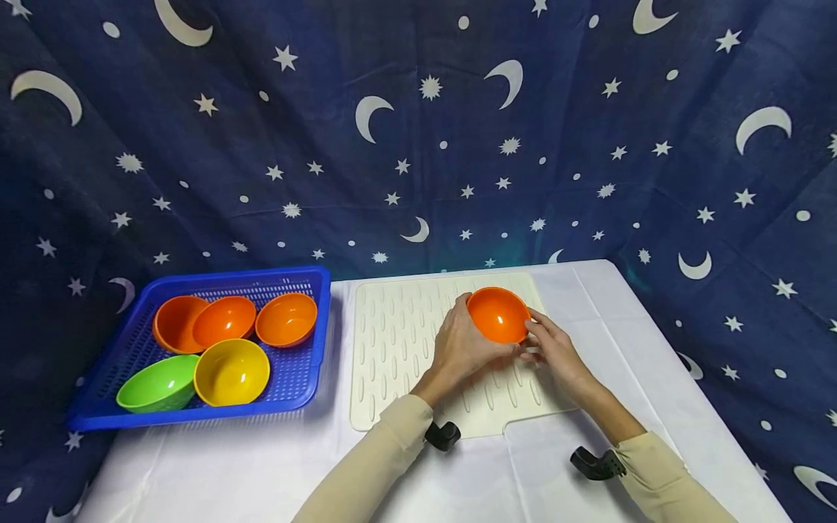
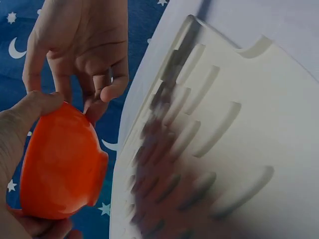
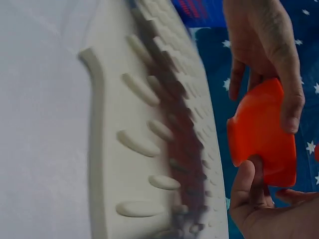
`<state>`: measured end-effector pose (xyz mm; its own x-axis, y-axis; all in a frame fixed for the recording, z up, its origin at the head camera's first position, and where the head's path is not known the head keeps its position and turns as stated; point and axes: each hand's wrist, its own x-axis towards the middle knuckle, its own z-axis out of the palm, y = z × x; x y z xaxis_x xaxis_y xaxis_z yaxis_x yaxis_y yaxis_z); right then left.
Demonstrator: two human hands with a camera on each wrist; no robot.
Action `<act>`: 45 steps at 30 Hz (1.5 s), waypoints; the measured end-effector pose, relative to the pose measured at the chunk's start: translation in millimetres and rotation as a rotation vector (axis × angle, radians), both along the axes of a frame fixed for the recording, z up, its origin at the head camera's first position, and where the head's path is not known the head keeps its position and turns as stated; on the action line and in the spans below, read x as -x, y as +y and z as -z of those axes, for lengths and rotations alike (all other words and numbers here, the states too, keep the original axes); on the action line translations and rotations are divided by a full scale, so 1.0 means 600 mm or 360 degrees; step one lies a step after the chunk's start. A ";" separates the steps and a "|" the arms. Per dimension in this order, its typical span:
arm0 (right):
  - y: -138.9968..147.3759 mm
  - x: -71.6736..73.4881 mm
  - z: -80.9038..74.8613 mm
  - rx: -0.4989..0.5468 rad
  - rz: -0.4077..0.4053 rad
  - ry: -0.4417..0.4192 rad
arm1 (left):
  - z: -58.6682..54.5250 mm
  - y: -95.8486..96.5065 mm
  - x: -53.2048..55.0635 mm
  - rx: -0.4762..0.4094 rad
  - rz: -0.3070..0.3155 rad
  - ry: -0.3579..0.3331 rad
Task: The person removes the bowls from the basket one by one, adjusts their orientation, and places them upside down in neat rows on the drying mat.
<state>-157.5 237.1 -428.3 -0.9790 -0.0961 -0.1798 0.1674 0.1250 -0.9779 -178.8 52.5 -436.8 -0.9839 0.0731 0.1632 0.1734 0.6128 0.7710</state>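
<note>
Two hands handle an orange bowl [image 1: 499, 314] above the white mat [image 1: 392, 327], toward two o'clock: left hand [image 1: 461, 341] gripping, right hand [image 1: 556, 352] touching, any pinch unclear; the next move likely needs steady support.

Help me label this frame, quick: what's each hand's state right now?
Left hand: closed on an orange bowl, holding it.
Right hand: touching that bowl; whether it's holding can't be told.
</note>
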 end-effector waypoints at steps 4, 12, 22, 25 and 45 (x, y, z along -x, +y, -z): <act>0.006 0.008 -0.001 -0.0020 -0.0024 -0.0004 | -0.002 0.007 0.006 0.0026 -0.0011 0.0017; 0.012 0.036 0.000 -0.0151 -0.0057 0.0051 | -0.001 0.021 0.019 -0.0152 -0.0001 -0.0093; 0.030 0.061 0.006 -0.0192 -0.0038 0.0115 | -0.007 0.030 0.034 -0.0079 0.0076 -0.0144; 0.032 0.068 0.009 -0.0173 -0.0015 0.0126 | -0.004 0.031 0.039 -0.0178 0.0138 -0.0158; 0.062 0.145 0.055 0.0193 0.0094 0.0186 | 0.043 0.031 0.093 -0.0429 0.0430 -0.0330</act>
